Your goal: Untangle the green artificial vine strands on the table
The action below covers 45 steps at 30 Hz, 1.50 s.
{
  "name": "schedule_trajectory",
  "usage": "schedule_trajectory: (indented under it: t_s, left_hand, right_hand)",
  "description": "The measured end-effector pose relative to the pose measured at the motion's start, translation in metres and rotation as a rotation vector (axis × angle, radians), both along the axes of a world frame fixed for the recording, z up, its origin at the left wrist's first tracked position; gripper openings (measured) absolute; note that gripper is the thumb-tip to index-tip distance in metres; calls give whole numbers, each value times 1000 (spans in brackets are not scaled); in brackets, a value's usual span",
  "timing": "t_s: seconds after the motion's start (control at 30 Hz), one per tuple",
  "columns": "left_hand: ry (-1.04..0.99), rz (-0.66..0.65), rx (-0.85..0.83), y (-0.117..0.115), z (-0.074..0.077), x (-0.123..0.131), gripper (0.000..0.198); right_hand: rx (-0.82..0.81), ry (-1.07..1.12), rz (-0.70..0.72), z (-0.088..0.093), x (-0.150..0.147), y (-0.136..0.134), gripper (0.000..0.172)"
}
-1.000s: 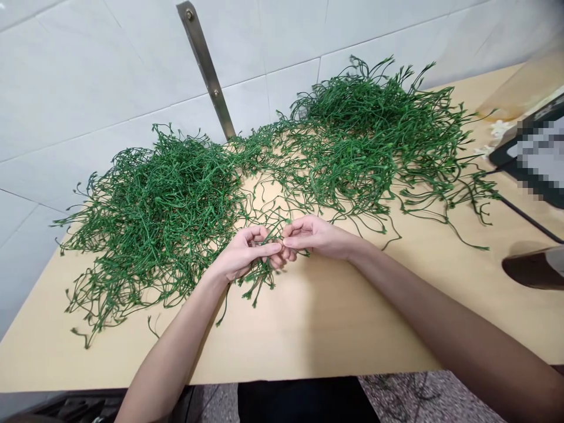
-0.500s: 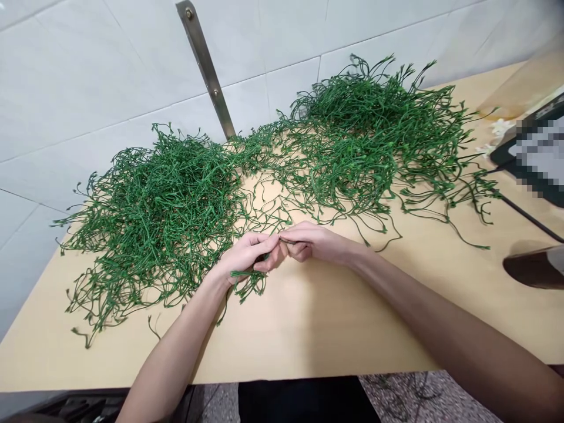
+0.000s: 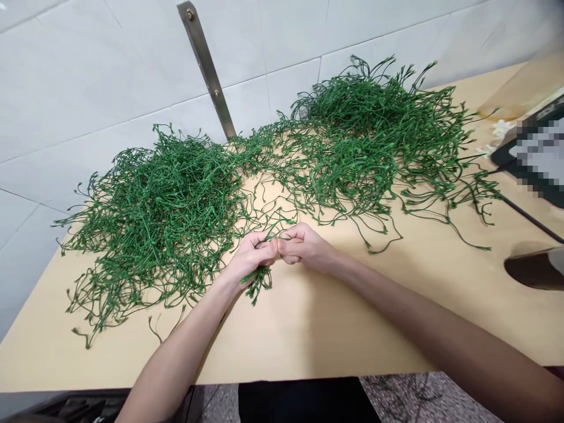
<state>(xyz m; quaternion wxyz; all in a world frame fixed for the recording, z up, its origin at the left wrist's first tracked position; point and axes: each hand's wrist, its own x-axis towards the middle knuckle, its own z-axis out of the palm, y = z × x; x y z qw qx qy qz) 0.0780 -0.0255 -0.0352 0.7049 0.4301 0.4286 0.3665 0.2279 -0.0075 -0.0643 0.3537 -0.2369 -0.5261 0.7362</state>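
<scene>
My left hand (image 3: 252, 257) is closed around a small bunch of thin green plastic stems (image 3: 259, 283), whose branched tips hang out below the palm. Fingertips of my right hand (image 3: 306, 247) pinch together against the left thumb and fingers, with a green stem showing between the hands. The exact point of the pinch is hidden by the fingers. Behind the left wrist spreads a tangled heap of the same green stems (image 3: 176, 200). Beyond the right hand lies a second heap of stems (image 3: 365, 135), joined to the first by loose strands.
A wooden table (image 3: 352, 329) meets a white tiled wall (image 3: 118, 70) bearing a metal bracket (image 3: 207, 70). On the right are a dark-framed device (image 3: 506, 154), partly pixelated, a black cable (image 3: 533, 218), small white pieces (image 3: 501, 128) and a dark brown cylindrical object (image 3: 526, 271).
Both hands stay together but have turned slightly. The bunch's tips have swung a little to the right under my left hand, and my right fingers have curled more tightly.
</scene>
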Motion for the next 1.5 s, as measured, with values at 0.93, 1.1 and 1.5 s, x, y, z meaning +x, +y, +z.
schedule_trajectory:
  t_s: [0.93,1.1,1.5]
  left_hand:
    - [-323,305,-87,10,13,-7,11]
    - [-372,254,-25,10,7,-9,14]
    - [-297,184,-65,7,17,-10,29]
  right_hand:
    - [488,-181,-589,-1,3,5,23]
    - [869,-538,-898,-7,0,0,21]
    - [842,-550,-821,-7,4,3,16]
